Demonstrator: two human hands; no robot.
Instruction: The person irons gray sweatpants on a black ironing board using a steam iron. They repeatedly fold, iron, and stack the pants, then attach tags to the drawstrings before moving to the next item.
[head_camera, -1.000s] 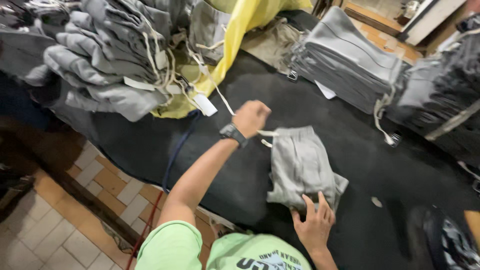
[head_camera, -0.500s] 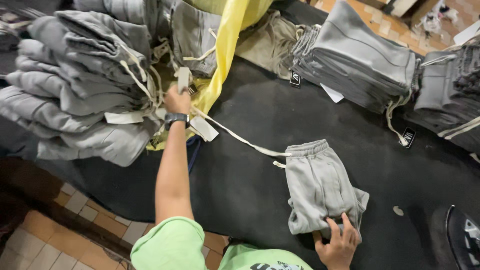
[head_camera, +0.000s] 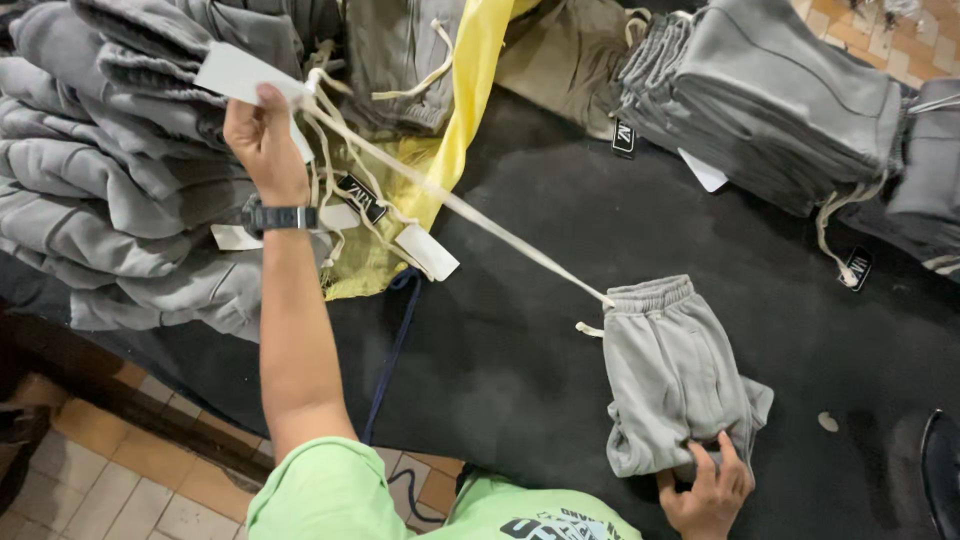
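The drawstring (head_camera: 470, 215), gripped taut by the left hand (head_camera: 262, 140), may slip out of the grey sweatpants (head_camera: 672, 375) that the right hand (head_camera: 708, 490) presses flat with open fingers on the bench (head_camera: 520, 350).

You have a heap of folded grey garments (head_camera: 110, 190) at your far left and another grey stack (head_camera: 770, 90) at the upper right, both on the black table (head_camera: 600, 220). A yellow cloth (head_camera: 465, 110) runs down between them, with an olive garment (head_camera: 560, 60) beside it. Below the table edge you see tan floor tiles (head_camera: 110, 480).
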